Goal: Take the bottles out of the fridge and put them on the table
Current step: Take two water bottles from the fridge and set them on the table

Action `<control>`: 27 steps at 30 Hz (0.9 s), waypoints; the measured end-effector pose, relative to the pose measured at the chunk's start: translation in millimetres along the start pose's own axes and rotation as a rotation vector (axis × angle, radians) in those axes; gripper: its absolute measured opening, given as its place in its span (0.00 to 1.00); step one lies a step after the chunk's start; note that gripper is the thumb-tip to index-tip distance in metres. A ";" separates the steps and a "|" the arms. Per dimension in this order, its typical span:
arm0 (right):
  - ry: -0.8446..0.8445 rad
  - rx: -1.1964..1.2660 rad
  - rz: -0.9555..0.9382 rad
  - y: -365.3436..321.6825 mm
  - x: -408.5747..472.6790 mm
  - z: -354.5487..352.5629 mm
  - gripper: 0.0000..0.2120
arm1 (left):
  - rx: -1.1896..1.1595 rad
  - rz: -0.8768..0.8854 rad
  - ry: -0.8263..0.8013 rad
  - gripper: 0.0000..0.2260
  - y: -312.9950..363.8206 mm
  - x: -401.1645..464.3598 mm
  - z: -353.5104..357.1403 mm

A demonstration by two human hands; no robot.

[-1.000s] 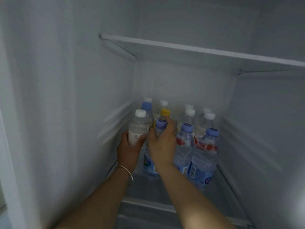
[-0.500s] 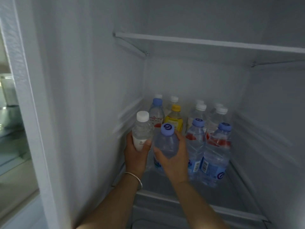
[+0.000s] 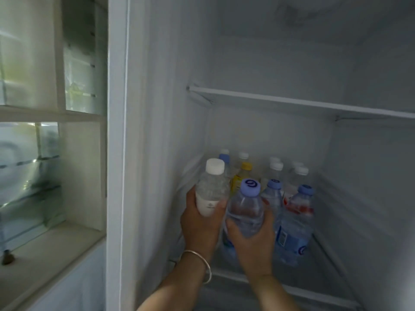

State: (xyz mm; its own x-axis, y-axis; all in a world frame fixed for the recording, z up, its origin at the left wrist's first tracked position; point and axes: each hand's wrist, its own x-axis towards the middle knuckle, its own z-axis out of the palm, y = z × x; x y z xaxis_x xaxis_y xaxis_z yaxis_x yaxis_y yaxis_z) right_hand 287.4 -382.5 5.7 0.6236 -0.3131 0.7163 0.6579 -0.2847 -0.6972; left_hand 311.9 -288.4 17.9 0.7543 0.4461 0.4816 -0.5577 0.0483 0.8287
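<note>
— Which step is this?
— The lifting-out: the left hand (image 3: pixel 200 223) wraps a clear white-capped plastic bottle (image 3: pixel 212 191), the right hand (image 3: pixel 251 240) clasps a clear blue-capped plastic bottle (image 3: pixel 246 211), both near the white fridge shelf's (image 3: pixel 325 250) front left corner.
— Next?
— Drawing both clear, then finding the table — unseen here.
— What's left inside?
— Perhaps nine bottles, one yellow-capped (image 3: pixel 242 176), toward the back; the blur hampers counting.

Rear bottles (image 3: pixel 275 163) blur together, perhaps five, labels unreadable.
</note>
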 end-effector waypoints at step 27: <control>0.710 -0.635 0.241 -309.8 -367.6 -243.9 0.21 | -0.337 -0.304 -1.191 0.20 204.2 -383.4 -116.8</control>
State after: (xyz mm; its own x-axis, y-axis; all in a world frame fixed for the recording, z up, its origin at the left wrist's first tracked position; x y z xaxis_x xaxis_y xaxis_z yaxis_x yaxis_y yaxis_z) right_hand -248.6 -400.2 -48.6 0.1757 -0.8398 0.5138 0.0675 -0.5104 -0.8573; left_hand -131.7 -345.2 -30.9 0.6121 -0.6890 0.3881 -0.2365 0.3089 0.9212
